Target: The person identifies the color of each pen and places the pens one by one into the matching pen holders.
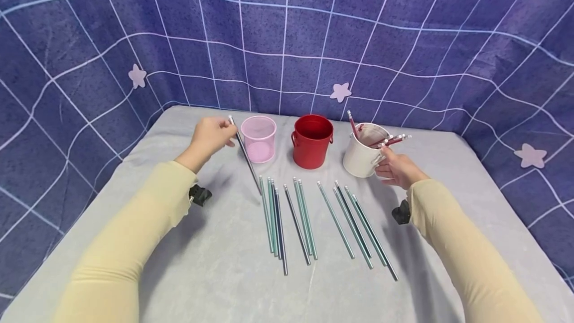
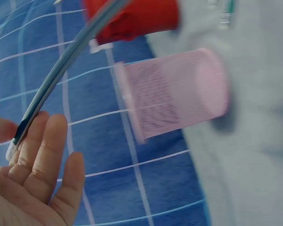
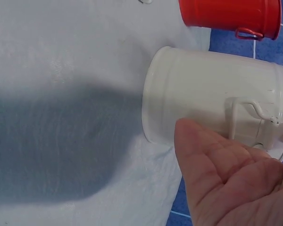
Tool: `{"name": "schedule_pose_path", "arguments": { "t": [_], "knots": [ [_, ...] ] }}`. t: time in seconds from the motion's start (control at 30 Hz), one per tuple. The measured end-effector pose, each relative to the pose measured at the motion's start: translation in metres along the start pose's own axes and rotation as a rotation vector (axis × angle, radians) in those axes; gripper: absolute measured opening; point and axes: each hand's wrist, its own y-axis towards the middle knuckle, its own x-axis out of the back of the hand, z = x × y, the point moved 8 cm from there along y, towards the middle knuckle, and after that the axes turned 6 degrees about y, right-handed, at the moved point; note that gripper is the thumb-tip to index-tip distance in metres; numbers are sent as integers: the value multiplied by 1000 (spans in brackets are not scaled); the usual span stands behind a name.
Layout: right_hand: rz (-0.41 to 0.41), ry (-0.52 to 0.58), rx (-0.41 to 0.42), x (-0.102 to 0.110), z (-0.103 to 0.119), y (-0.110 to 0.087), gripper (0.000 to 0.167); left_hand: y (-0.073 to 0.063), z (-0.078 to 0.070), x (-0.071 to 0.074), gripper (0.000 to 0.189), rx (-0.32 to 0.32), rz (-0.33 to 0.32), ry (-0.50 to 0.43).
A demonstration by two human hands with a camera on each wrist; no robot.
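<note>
My left hand (image 1: 213,139) pinches a dark pencil (image 1: 246,156) near its eraser end, between thumb and fingers. The pencil slants down to the right, left of the pink mesh cup (image 1: 260,148). In the left wrist view, the other fingers (image 2: 55,141) spread away from it. My right hand (image 1: 399,168) is beside the white bucket (image 1: 358,161), its fingers extended along the bucket's outer wall by the side handle (image 3: 233,117). Red pencils (image 1: 352,126) lean in the bucket; several of their eraser ends stick out over the rim right above the thumb.
A red bucket (image 1: 309,146) stands between the pink cup and the white bucket. Teal and dark pencils (image 1: 303,218) lie in loose groups on the grey cloth (image 1: 215,273) in front. A blue gridded curtain (image 1: 269,29) with stars hangs behind.
</note>
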Motion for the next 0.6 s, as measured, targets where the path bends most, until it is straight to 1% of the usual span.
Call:
{"name": "schedule_pose_path", "arguments": {
  "t": [0.1,0.2,0.23,0.3,0.37,0.43,0.47,0.53,0.6],
  "knots": [
    [-2,3,0,0,0,0,81,2,-8,18,16,27,-84,-250],
    [-9,7,3,0,1,0,81,2,-19,36,14,16,-186,-463],
    [-12,8,4,1,1,0,81,2,-22,41,14,9,-219,-527],
    [-16,7,8,1,1,0,81,2,-28,50,14,-24,-283,-621],
    [-19,4,12,1,1,-1,81,2,-32,54,14,-59,-345,-713],
    [-26,3,17,2,1,-1,82,4,-33,53,14,-84,-391,-779],
    [-29,3,18,2,1,-1,82,4,-33,51,13,-90,-410,-793],
    [-38,6,18,2,1,0,82,6,-31,44,12,-94,-441,-805],
    [-41,8,16,2,0,1,82,7,-30,35,11,-91,-458,-807]
  ]
}}
